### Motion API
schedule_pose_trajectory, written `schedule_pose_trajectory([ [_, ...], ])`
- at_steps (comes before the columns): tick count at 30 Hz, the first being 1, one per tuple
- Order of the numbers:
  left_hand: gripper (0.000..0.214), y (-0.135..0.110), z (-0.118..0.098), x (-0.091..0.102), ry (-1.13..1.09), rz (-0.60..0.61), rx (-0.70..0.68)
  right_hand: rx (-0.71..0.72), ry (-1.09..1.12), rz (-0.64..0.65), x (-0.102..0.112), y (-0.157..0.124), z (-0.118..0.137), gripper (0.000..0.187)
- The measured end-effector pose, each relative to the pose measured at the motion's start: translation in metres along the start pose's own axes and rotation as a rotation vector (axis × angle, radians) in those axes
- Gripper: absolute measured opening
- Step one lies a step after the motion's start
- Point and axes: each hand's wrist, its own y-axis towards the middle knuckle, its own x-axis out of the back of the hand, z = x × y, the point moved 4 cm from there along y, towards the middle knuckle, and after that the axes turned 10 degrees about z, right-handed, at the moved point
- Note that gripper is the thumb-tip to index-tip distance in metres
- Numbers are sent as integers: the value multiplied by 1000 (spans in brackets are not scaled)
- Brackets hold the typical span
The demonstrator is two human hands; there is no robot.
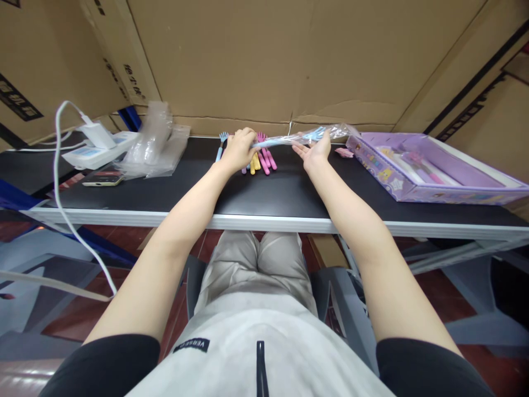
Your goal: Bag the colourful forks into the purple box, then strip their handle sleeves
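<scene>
A light-blue back scratcher (pixel 273 141) with a hand-shaped head is stretched level above the black tabletop, its head inside a clear plastic bag (pixel 339 130). My left hand (pixel 242 149) is closed around its handle end. At the head end, my right hand (pixel 316 153) grips the bag, with some fingers stretched out beneath it. Beneath and beside my left hand lie several similar scratchers: a blue one (pixel 223 138) to its left, yellow ones (pixel 256 164) and pink ones (pixel 268 159) to its right. My left hand partly hides this pile.
On the right stands a purple open box (pixel 407 190) with packaged items inside; a small pink piece (pixel 344 153) lies beside it. Clear plastic bags (pixel 155 143), a phone (pixel 103 178) and a white power strip (pixel 97 154) with a hanging cable are at left. Cardboard (pixel 264 60) walls the back.
</scene>
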Motion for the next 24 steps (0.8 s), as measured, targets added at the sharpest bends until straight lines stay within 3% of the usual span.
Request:
schedule_pose_trajectory([
  [4,27,-1,-5,-1,-51,31,-51,-138,139,-51,-2,-7,0,80],
  [9,36,4,-6,-5,-94,35,-69,-149,305,-91,-3,-2,-9,78],
  [18,23,16,2,-15,-264,186,-58,-218,510,-131,-10,-1,-14,74],
  [24,21,13,6,-16,-198,128,-80,-216,483,-103,-11,-1,-13,73],
])
